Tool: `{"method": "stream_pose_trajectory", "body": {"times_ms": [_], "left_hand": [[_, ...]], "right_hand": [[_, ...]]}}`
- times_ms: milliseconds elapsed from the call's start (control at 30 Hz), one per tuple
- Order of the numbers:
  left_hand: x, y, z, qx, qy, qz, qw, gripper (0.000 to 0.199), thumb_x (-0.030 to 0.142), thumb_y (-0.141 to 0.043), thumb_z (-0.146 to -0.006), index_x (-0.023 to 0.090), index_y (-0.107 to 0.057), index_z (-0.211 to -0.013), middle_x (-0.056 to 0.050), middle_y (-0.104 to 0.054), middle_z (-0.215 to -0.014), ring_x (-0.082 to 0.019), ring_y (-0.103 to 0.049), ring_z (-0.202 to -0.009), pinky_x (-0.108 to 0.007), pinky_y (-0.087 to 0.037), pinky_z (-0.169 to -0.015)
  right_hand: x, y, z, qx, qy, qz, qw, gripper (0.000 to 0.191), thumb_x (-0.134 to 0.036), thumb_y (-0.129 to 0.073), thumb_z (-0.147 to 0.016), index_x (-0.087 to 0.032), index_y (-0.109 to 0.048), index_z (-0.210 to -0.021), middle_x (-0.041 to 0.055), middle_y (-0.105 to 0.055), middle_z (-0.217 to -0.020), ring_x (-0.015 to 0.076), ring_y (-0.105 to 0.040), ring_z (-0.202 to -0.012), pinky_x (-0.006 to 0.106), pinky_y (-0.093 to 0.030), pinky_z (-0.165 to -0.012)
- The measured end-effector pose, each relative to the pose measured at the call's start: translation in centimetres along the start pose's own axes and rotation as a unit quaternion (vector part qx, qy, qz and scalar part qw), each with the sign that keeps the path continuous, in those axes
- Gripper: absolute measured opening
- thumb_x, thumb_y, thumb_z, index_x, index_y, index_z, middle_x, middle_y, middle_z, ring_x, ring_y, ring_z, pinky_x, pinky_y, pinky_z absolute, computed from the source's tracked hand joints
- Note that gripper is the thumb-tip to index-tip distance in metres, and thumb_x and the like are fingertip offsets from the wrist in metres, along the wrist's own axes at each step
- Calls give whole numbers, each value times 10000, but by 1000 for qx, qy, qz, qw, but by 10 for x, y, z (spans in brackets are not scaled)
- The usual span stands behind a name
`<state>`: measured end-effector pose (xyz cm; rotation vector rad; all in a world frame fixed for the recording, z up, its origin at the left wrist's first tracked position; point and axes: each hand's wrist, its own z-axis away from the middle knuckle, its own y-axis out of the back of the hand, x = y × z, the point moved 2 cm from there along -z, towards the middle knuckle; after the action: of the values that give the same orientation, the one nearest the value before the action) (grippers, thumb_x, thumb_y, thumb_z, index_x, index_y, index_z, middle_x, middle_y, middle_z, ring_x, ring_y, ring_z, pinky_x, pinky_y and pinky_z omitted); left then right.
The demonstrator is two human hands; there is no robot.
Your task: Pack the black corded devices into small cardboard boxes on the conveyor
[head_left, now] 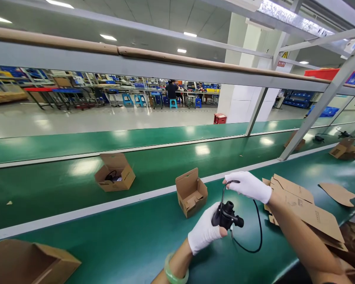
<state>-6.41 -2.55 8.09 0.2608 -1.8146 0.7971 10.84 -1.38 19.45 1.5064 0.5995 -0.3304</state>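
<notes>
My left hand (pixel 205 230), in a white glove with bare fingertips, is wrapped round a small black pump (pixel 227 215) with stubby round ports. Above it my right hand (pixel 245 185), gloved the same way, pinches the pump's black cable (pixel 260 228). The cable runs up from the pump to my right fingers and hangs in a loop on the right, over the green bench. Just left of the pump stands an open cardboard box (pixel 192 195), its lid raised. Flattened cartons (pixel 307 209) lie stacked beneath and beside my right forearm.
On the green conveyor belt (pixel 154 173) sits another open box (pixel 115 175) with a black cable inside. A larger open box (pixel 32 262) is at the lower left. A slanted metal post (pixel 319 106) rises at the right, and a long beam (pixel 165 67) crosses overhead.
</notes>
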Motion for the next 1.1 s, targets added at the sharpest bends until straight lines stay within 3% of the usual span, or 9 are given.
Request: {"method": "stream_pose_trajectory", "body": {"times_ms": [100,233,367,500,600,700,833,967,1100], "left_hand": [[7,8,7,116,-53,65,990,701,585,-785,-605,147,-564,-1105,-80,-584,-1024,-177,-528,-911,-273,-412,-820],[19,29,3,248,-101,307,913,690,491,-786,-663,183,-544,-1232,-99,-505,-1337,-262,-495,-1216,-372,-417,-1031],[34,47,-5,308,-105,379,866,601,512,-796,-636,133,-601,-1060,-90,-643,-1100,-183,-654,-888,-361,-541,-878],[33,59,0,363,-141,110,915,531,525,-761,-675,147,-516,-957,-7,-593,-773,-103,-564,-575,-259,-487,-584],[18,58,6,290,-109,-35,950,720,645,-748,-592,164,-447,-1034,-27,-557,-852,-116,-537,-689,-253,-439,-654],[5,49,15,154,-73,-63,983,874,778,-682,-488,165,-424,-1055,-57,-516,-965,-170,-495,-892,-264,-391,-795],[5,37,26,44,-34,-25,998,908,766,-721,-422,184,-397,-1039,-72,-514,-1003,-145,-488,-797,-260,-397,-730],[18,51,28,178,-53,16,982,948,782,-682,-484,215,-344,-1165,-87,-554,-996,-127,-530,-648,-262,-427,-610],[28,74,25,319,-113,-85,937,769,698,-712,-590,191,-430,-1094,-84,-568,-1076,-208,-560,-984,-286,-424,-857]], "right_hand": [[10,-31,1,-64,-72,-77,992,273,-225,-413,-826,-146,-669,-882,6,-656,-756,66,-483,-501,180,-405,-456],[17,-83,36,-146,-93,-70,982,308,-208,-367,-840,-187,-654,-950,-12,-671,-741,85,-483,-481,198,-420,-469],[-3,-119,72,-235,40,98,966,239,-147,-438,-813,-231,-616,-949,-30,-710,-776,142,-634,-635,240,-401,-566],[-45,-94,87,-260,179,248,916,190,-197,-562,-824,-256,-570,-1005,-40,-700,-742,154,-613,-537,291,-309,-474],[-71,-45,71,-138,255,290,912,143,-194,-485,-886,-267,-585,-958,-39,-645,-673,136,-552,-514,290,-306,-493],[-72,-13,31,-44,234,260,936,271,-186,-404,-917,-292,-645,-978,-33,-634,-693,120,-547,-584,253,-346,-556],[-37,-27,-20,-86,114,77,987,260,-227,-443,-893,-221,-694,-961,-21,-688,-852,104,-595,-741,222,-440,-726],[-11,-67,-10,-168,49,71,982,305,-173,-393,-875,-211,-663,-1012,-30,-669,-772,96,-533,-576,226,-395,-592],[-32,-67,36,-173,148,255,940,207,-143,-419,-854,-216,-581,-960,-27,-632,-716,127,-511,-558,270,-279,-536]]}}
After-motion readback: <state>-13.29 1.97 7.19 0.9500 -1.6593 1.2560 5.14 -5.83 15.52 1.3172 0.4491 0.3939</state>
